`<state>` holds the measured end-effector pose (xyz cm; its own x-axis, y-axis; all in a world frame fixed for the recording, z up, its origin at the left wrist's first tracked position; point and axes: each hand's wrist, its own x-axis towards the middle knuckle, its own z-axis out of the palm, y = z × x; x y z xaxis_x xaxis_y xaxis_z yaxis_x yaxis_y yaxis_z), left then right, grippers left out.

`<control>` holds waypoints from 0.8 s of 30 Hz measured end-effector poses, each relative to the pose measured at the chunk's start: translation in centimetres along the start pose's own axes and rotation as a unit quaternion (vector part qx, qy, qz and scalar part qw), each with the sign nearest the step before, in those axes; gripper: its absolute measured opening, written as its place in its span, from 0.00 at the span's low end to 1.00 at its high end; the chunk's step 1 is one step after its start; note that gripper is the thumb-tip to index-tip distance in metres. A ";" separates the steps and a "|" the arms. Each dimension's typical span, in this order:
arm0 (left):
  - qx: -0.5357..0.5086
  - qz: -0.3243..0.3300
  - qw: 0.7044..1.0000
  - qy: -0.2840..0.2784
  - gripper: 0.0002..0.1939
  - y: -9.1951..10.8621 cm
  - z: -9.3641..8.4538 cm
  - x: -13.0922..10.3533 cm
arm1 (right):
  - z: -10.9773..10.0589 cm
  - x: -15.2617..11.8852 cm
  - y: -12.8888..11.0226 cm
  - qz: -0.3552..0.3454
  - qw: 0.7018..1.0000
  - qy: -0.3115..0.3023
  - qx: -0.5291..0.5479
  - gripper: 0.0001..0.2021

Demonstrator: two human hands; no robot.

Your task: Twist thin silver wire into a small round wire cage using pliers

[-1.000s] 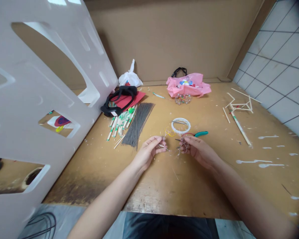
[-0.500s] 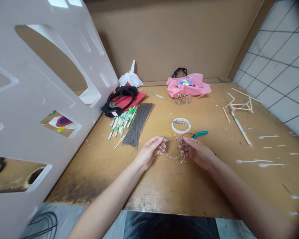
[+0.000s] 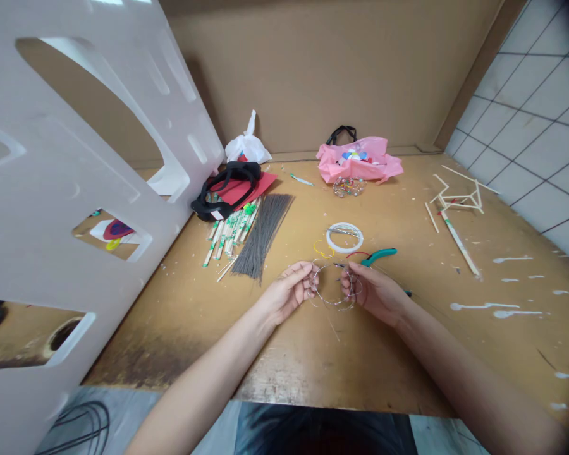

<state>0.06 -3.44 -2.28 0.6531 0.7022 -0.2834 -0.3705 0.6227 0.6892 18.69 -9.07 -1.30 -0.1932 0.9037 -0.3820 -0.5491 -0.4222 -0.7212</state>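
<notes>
A thin silvery wire ring with loose loops at its sides is held above the brown table. My left hand pinches its left side, and my right hand grips the right side, where several wire loops bunch up. Just beyond the fingers are pliers with teal handles, partly hidden by my right hand. A white ring-shaped spool and a tangle of yellow wire lie behind the held ring.
Grey wires, wrapped chopsticks and a black headset strap lie left. A pink bag and white bag stand behind. A stick frame is at right. A white plastic panel rises at left.
The wire ring has shifted and turned slightly between my hands. My left fingers have moved a little to the right along its side.
</notes>
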 end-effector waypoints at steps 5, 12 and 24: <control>-0.008 0.020 0.999 0.025 0.08 0.3 -0.2 0.2 | 0.0 0.1 0.2 -0.045 0.998 0.010 -0.042 0.13; -0.030 0.025 0.998 0.044 0.07 0.5 -0.4 0.3 | -0.2 0.1 0.4 -0.074 0.995 0.027 -0.066 0.12; -0.005 0.036 0.998 0.049 0.08 0.2 -0.5 0.3 | -0.6 0.5 0.5 -0.114 0.990 0.078 -0.038 0.10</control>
<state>-0.13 -2.94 -2.54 0.5569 0.7750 -0.2986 -0.4198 0.5729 0.7039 18.84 -8.89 -2.18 0.0603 0.9567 -0.2848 -0.4995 -0.2181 -0.8384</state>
